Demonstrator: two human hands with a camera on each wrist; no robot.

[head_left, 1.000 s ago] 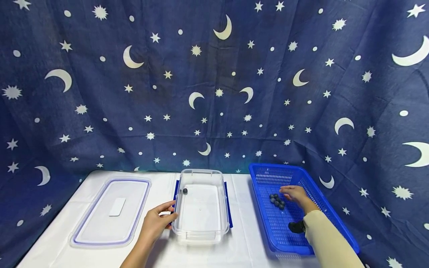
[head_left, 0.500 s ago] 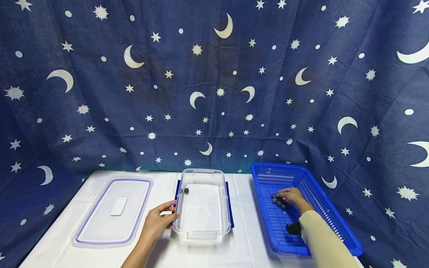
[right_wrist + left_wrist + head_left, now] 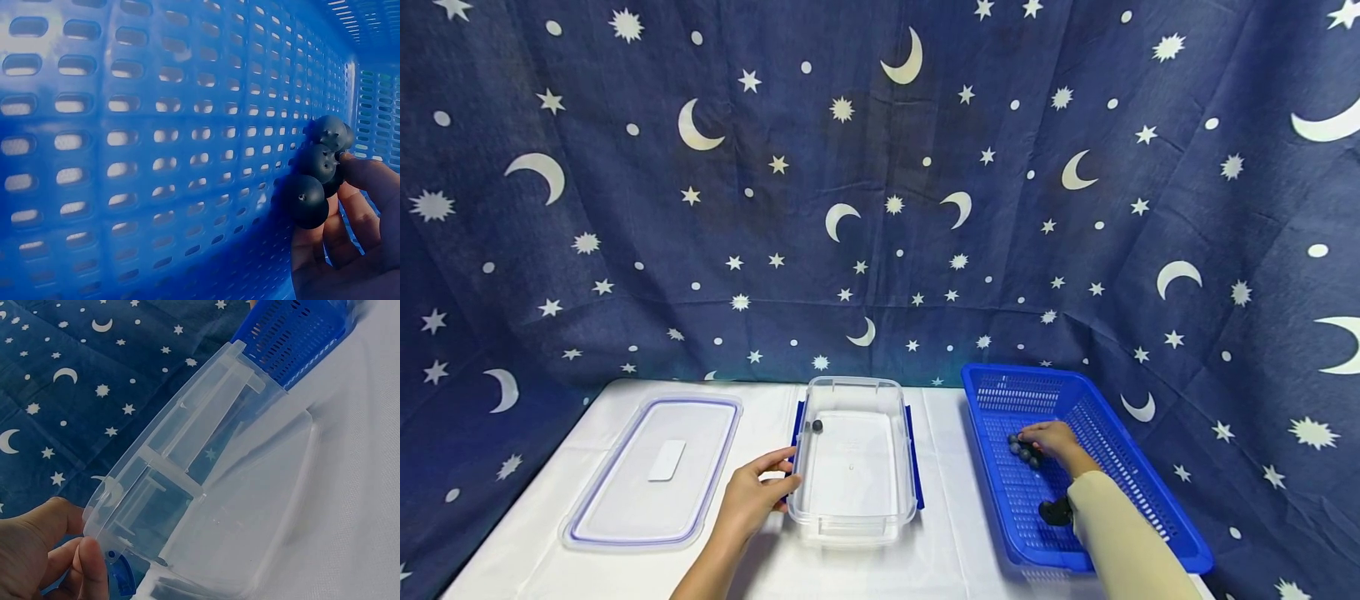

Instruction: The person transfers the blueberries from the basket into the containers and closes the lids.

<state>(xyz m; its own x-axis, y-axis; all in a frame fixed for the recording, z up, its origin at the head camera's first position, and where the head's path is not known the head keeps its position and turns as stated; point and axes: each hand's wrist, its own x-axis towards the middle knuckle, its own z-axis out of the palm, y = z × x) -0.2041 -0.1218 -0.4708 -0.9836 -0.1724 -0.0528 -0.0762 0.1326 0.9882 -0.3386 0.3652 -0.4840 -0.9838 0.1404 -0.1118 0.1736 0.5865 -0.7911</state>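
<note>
My left hand (image 3: 756, 493) grips the left rim of a clear plastic food container (image 3: 850, 523) with blue side latches, thumb on the near side. In the left wrist view its fingers (image 3: 92, 562) pinch the container's corner. One blueberry (image 3: 817, 426) lies inside, toward the back left. On the right, my right hand (image 3: 1054, 443) reaches down into a blue plastic basket (image 3: 1011, 521), its fingertips at a small cluster of blueberries (image 3: 1024, 453). The right wrist view has the fingers curled around a dark blueberry (image 3: 303, 200), others close beside it, some partly hidden.
A clear lid (image 3: 617, 500) with a purple-blue seal and a white label (image 3: 667, 461) lies flat on the left of the white-covered table (image 3: 953, 533). A dark blue curtain (image 3: 790, 208) with moons and stars hangs behind the table.
My right hand has lowered onto the blueberries in the basket and its fingers have closed in on them. The left hand keeps its grip on the container.
</note>
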